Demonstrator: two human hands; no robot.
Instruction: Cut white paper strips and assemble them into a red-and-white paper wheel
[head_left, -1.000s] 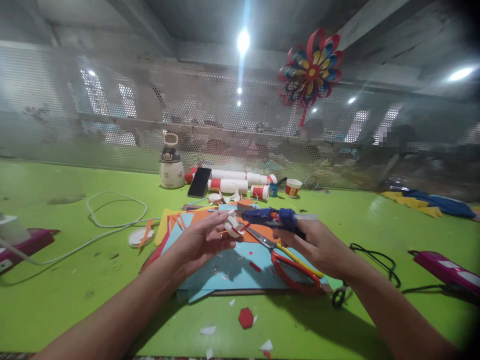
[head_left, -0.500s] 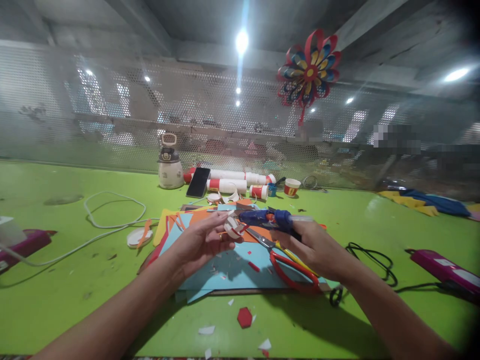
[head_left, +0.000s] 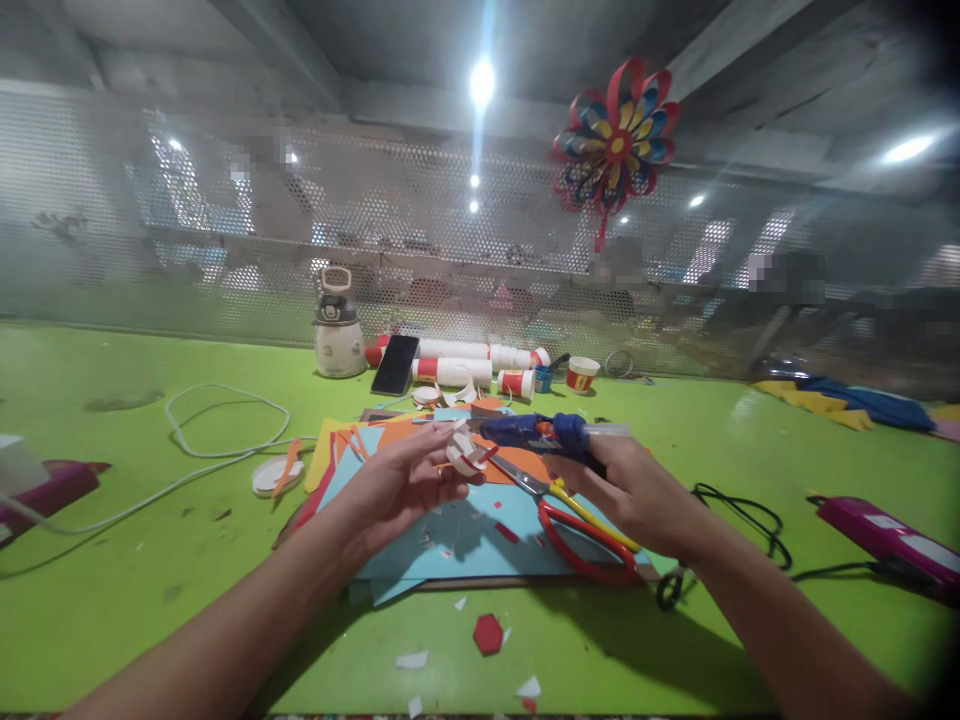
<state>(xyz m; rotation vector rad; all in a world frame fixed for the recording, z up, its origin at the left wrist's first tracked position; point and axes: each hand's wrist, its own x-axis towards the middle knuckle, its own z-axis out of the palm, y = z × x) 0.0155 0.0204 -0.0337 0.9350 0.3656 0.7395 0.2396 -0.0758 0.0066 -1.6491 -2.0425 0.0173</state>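
Note:
My left hand (head_left: 409, 468) pinches a small white and red cut paper cup piece (head_left: 465, 450) between thumb and fingers. A blue hot glue gun (head_left: 532, 434) is wrapped in my right hand (head_left: 637, 495), its tip pointing left at the paper piece. Whether the tip touches the paper I cannot tell. Below the glue gun, red-handled scissors (head_left: 589, 545) lie on a stack of coloured paper (head_left: 480, 545), beside a yellow-handled tool (head_left: 600, 518). Small red and white scraps are scattered over the blue top sheet.
Behind the paper lie stacked paper cups (head_left: 454, 372), a phone (head_left: 396, 364) and a sprayer bottle (head_left: 340, 345). A white lid (head_left: 276, 477) sits at left. Purple power strips (head_left: 885, 535) flank the work with cables. A red hexagon (head_left: 488, 634) lies in front. A paper flower (head_left: 616, 145) hangs above.
My two hands, the paper cup piece and the glue gun stay nearly in place. The glue gun has turned very slightly; the whole view has shifted a little.

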